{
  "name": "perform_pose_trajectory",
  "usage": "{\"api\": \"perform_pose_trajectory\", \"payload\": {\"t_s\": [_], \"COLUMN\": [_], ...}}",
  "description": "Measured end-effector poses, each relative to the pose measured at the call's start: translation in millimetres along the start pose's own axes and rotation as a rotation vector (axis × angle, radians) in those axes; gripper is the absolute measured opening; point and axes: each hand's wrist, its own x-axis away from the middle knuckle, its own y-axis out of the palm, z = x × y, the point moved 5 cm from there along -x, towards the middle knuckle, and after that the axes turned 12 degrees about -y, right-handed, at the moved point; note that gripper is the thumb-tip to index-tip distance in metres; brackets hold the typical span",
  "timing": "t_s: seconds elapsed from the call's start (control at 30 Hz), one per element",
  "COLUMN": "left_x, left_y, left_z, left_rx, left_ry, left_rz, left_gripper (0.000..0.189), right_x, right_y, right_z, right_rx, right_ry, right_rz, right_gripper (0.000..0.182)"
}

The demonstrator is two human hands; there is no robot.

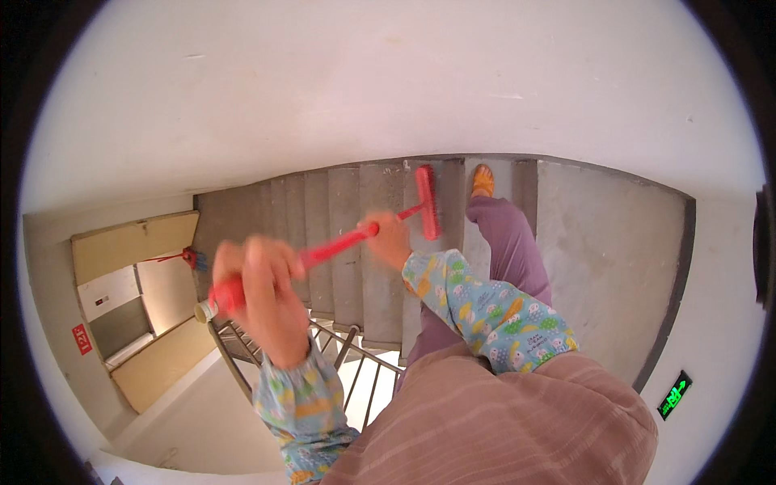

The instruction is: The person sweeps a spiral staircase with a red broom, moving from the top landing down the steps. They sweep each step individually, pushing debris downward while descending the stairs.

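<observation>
A red long-handled brush or broom (428, 203) slants across the stairs, its bristled head on or just above a concrete step (381, 242). Around the top end of its handle, my left hand (262, 288) is closed and somewhat blurred by motion. Lower down the shaft, nearer the head, my right hand (388, 239) grips the same red handle. Patterned sleeve covers (491, 312) reach over both forearms. My foot in an orange slipper (483, 180) rests on the step to the right of the brush head.
A metal stair railing (345, 345) runs along the open side of the flight. Beside the lower landing are an elevator doorway (124, 321), a red-and-blue broom (193, 259) and a whitish cylindrical container (206, 311). A white wall (388, 91) borders the steps; a green exit sign (674, 395) hangs right.
</observation>
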Motion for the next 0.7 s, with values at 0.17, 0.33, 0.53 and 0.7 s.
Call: {"api": "perform_pose_trajectory", "payload": {"t_s": [0.17,0.33,0.53,0.7], "left_x": [-63.5,-55.6,-33.9,-57.0], "left_y": [9.8,28.5,45.8,37.9], "left_z": [-49.1,-34.9,11.2,-33.7], "left_rx": [0.119,0.018,-0.046,0.049], "left_ry": [-0.088,0.022,0.049,-0.030], "left_rz": [-0.003,0.181,0.092,0.116], "left_gripper": [0.031,0.033,0.031,0.030], "right_x": [-45.9,-60.3,-42.5,-45.9], "right_y": [-5.6,14.3,-5.7,-17.9], "right_z": [51.2,46.7,13.1,50.3], "right_rx": [0.169,0.039,0.040,0.131], "right_ry": [0.011,-0.074,0.003,0.053], "right_rz": [0.037,-0.128,-0.272,0.005], "right_gripper": [0.008,0.009,0.010,0.010]}}
